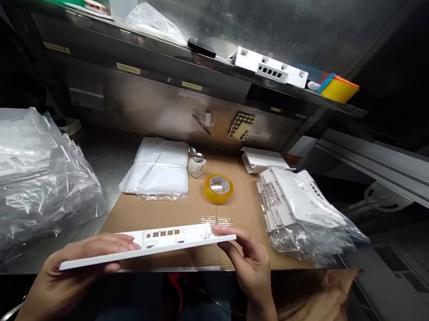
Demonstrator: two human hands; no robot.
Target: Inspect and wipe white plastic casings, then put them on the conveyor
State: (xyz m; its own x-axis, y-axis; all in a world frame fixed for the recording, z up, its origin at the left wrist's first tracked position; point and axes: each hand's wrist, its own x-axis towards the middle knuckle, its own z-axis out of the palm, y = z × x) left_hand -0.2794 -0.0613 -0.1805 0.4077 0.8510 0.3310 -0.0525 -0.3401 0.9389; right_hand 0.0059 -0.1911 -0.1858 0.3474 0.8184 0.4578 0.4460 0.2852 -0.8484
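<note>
I hold a long white plastic panel (157, 242) with a row of small cut-outs, edge-on and nearly level, above the near edge of the bench. My left hand (67, 272) grips its left end, thumb on top. My right hand (245, 260) pinches its right end with fingertips. A sheet of brown cardboard (176, 213) lies under the panel on the bench.
A roll of yellow tape (218, 188), a small bottle (196, 165) and a bagged white stack (161, 167) sit on the cardboard. Bagged white panels lie at the right (302, 213) and at the left (17, 173). A shelf (196, 56) above holds a white housing (270, 68).
</note>
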